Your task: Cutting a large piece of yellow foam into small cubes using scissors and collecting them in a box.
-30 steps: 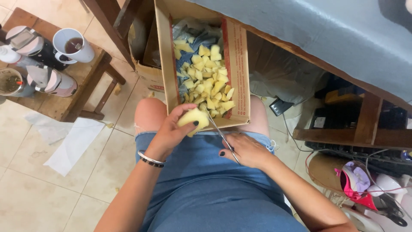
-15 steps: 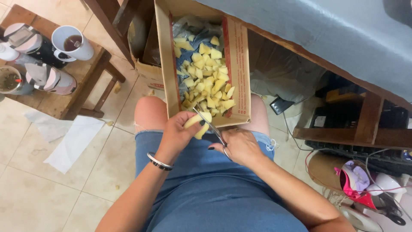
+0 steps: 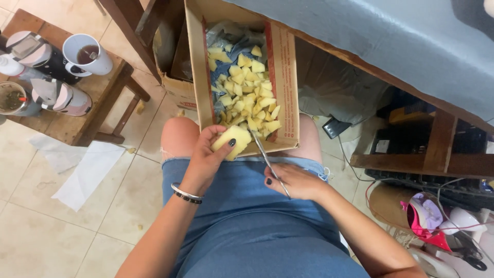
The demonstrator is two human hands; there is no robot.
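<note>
My left hand (image 3: pixel 206 157) grips a pale yellow peeled chunk of potato (image 3: pixel 232 141) over the near end of a shallow cardboard box (image 3: pixel 287 87). My right hand (image 3: pixel 294 181) holds a thin metal knife (image 3: pixel 267 162), its blade pointing up toward the chunk and the box's near rim. The box rests on my knees and holds several cut yellow pieces (image 3: pixel 247 98) lying on a grey plastic bag. I sit in a blue denim skirt (image 3: pixel 242 221), and a bracelet circles my left wrist.
A low wooden stool (image 3: pixel 77 123) at the left carries a white mug of dark drink (image 3: pixel 86 53), a cup and thermos flasks. White paper (image 3: pixel 85 172) lies on the tiled floor. A table draped in blue cloth (image 3: pixel 411 46) stands ahead; cables and a pink appliance (image 3: pixel 427 219) lie at right.
The knife has drawn back from the chunk toward my lap. My left hand still holds the chunk at the box's near end, now slightly lifted and turned.
</note>
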